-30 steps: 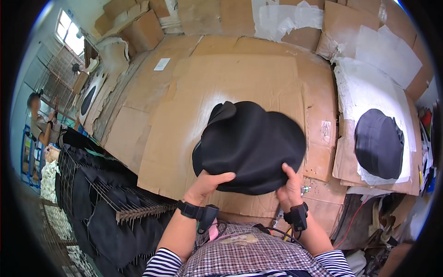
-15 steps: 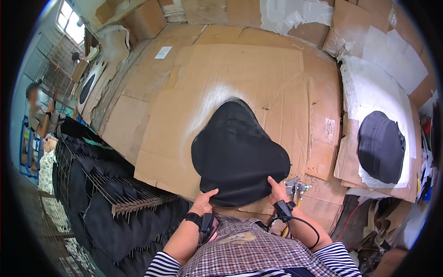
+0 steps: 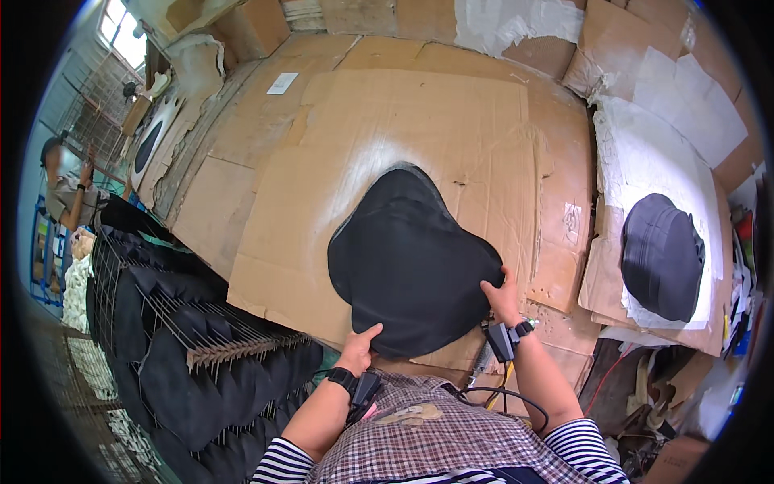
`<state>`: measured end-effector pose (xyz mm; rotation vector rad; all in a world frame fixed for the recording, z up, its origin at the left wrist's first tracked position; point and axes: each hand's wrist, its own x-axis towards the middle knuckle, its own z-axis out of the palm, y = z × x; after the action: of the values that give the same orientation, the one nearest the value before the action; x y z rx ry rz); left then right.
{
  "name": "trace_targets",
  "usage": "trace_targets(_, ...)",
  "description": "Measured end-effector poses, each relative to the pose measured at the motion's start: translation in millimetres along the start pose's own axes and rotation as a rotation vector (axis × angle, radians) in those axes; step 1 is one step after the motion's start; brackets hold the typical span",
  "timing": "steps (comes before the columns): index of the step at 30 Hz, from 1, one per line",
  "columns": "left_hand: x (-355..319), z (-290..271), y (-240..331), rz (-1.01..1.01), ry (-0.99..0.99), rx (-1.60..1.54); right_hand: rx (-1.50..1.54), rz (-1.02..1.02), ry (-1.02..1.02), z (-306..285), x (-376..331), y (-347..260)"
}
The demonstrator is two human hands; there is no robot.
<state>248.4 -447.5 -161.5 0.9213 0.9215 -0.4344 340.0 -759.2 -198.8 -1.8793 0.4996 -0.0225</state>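
A black, rounded, saddle-shaped fabric piece (image 3: 411, 266) lies on the cardboard-covered table (image 3: 298, 226) in front of me, its narrow rounded end pointing away. At its near left edge, my left hand (image 3: 357, 352) is closed, thumb on top and fingers out of sight underneath. My right hand (image 3: 504, 298) pinches the rim of the right lobe, thumb over the black surface. Both wrists wear black straps with small boxes. Beside my right wrist, a metal tool (image 3: 482, 360) with a hose shows only in part.
To the left stands a wire rack (image 3: 234, 339) hung with several black pieces. A stack of black pieces (image 3: 663, 256) sits on white paper at the right. A small white card (image 3: 282, 83) lies at the far left. Another person (image 3: 71, 185) is at the far left.
My right hand has shifted from the near edge up to the right lobe's rim. The near edge, folded before, now lies flatter. My left hand keeps its place.
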Motion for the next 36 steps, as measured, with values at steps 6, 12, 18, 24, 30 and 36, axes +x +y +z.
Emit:
trace_targets(6,1,-1,-6,0.037,-0.013,0.004,-0.348,0.209,-0.244,-14,19,-50)
trace_targets(12,-2,5,-5,0.047,0.004,0.009,-0.580,-0.110,-0.030,1,18,-43)
trace_targets(18,-6,7,-5,0.013,0.080,0.084,-0.195,0.008,0.067,-7,14,-12)
trace_targets(24,-4,18,-4,0.075,0.179,0.105,0.198,0.219,0.093,-13,-1,7)
trace_targets(30,7,19,-7,0.167,0.246,0.112,0.246,0.172,0.091,-15,-3,16)
trace_targets(36,13,18,-13,0.247,0.245,0.192,-0.110,0.162,-0.028,-22,9,-16)
